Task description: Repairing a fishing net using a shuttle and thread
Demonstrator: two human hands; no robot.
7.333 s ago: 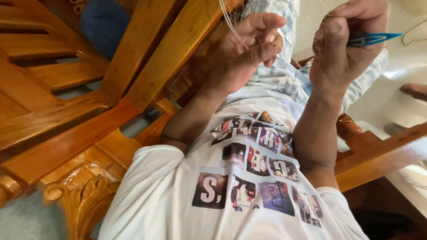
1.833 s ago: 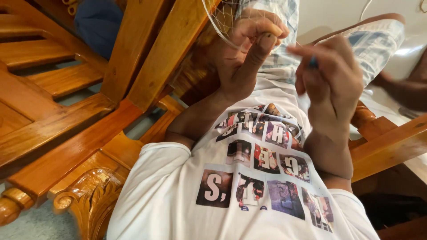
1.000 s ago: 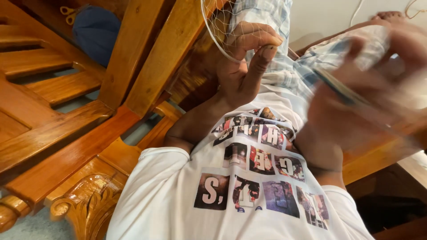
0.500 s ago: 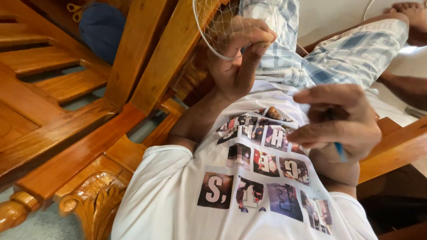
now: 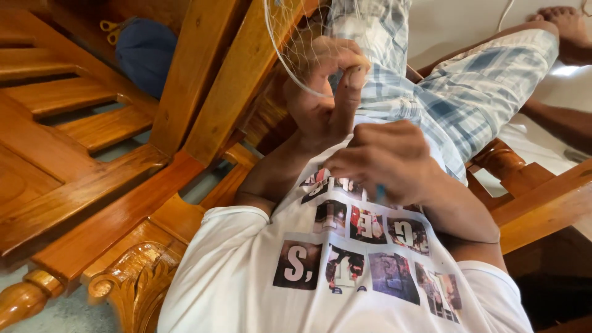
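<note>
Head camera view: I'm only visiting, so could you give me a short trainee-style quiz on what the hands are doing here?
1. True or false: the left hand pinches the white mesh net with its fingers.
2. What colour is the slim tool poking out below the closed right hand? A red, B blue, C yellow.
3. Fill in: the right hand hovers in front of a white printed ___, between the arms of a carved wooden chair.

Key: 1 true. 2 B. 3 T-shirt.
</note>
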